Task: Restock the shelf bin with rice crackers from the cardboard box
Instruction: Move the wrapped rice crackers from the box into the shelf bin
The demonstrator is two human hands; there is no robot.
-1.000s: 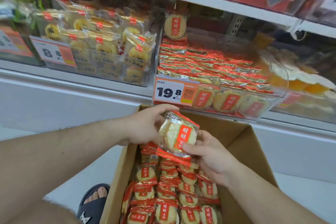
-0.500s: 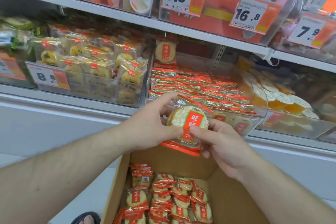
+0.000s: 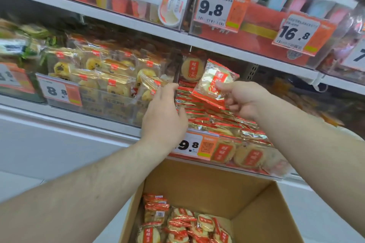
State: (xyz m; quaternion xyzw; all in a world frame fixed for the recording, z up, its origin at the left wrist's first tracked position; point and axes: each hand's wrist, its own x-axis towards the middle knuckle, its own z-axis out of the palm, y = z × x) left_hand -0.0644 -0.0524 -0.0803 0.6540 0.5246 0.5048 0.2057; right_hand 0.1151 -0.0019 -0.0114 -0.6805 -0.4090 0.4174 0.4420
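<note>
The right hand (image 3: pixel 242 97) pinches a small stack of rice cracker packets (image 3: pixel 214 83) between thumb and curled fingers, holding it tilted above the shelf bin (image 3: pixel 254 165), toward the far end of the rows already standing there. The left hand (image 3: pixel 165 116) reaches into the left side of the same bin with its fingers straight and close together, the fingertips against the bin's left wall and the edge of the packed rows; it grips nothing.

The clear-fronted bin sits on the middle shelf and is filled with red and gold packets set on edge in tight rows (image 3: pixel 213 116). One cracker packet (image 3: pixel 192 68) stands upright at the far back of the bin. A price tag (image 3: pixel 194 145) reading 9.8, its first digit hidden by the left wrist, is fixed to the bin's front.

The cardboard box (image 3: pixel 256 203) stands open on the floor, near and below the bin, between the two forearms. More rice cracker packets (image 3: pixel 183 225) lie loose in its bottom.

To the left of the cracker bin, another clear bin (image 3: pixel 110 104) holds yellow pastry packets and carries a tag reading 8.8. On the upper shelf (image 3: pixel 122 18), tags reading 9.8 (image 3: pixel 215 6) and 16.8 (image 3: pixel 296 32) hang on bins of coloured cups and red packaging.
</note>
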